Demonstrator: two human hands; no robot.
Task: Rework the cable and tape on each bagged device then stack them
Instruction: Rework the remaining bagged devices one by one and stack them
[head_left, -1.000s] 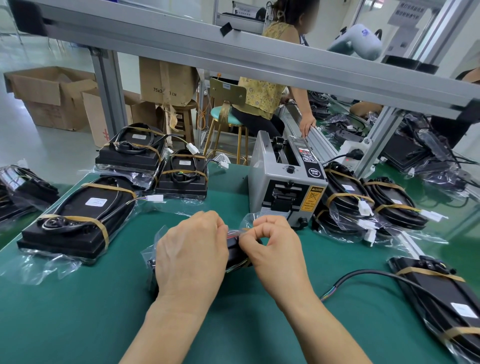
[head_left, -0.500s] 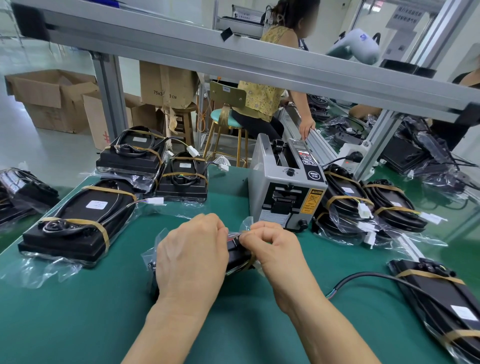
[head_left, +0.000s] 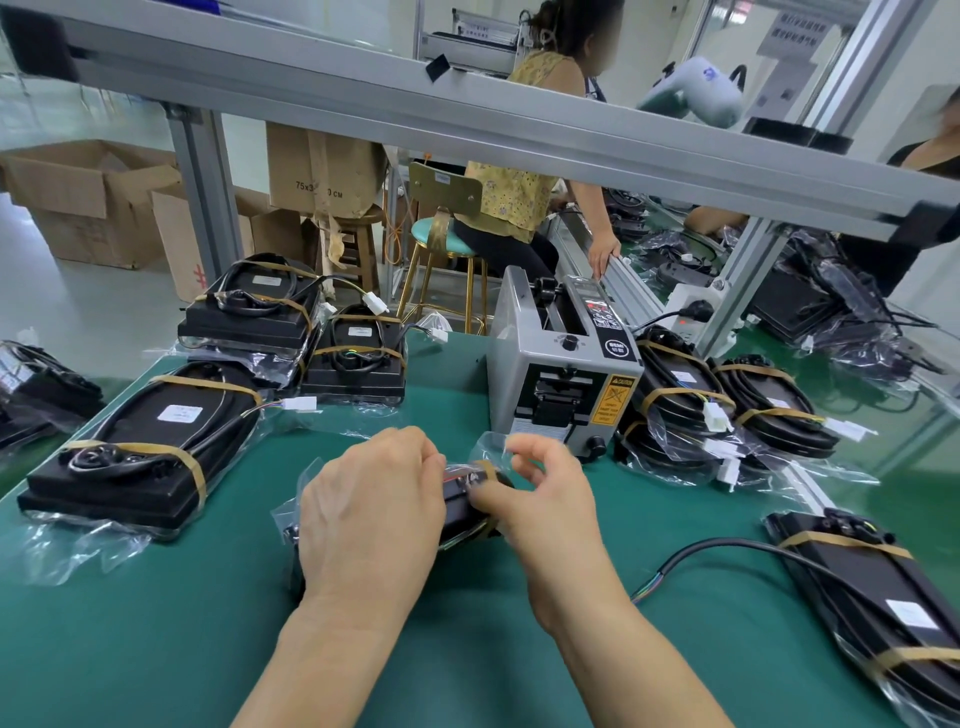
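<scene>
On the green table (head_left: 156, 649), in front of the tape machine (head_left: 563, 374), lies a bagged device (head_left: 462, 512). The left hand (head_left: 371, 512) holds it down. The right hand (head_left: 535, 499) pinches its brown tape (head_left: 485, 467). Next, I think, the tape gets pulled.

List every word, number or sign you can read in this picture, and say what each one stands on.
"75x3…0 см", partly hidden: on the cardboard box on the stool.
"CAUTION": heading of the yellow warning sticker on the tape dispenser; its smaller lines are too small to read.
Round black badge on the dispenser: blurred.
White labels on the bagged devices: too small.
Hanging sign at top right: blurred.
</scene>
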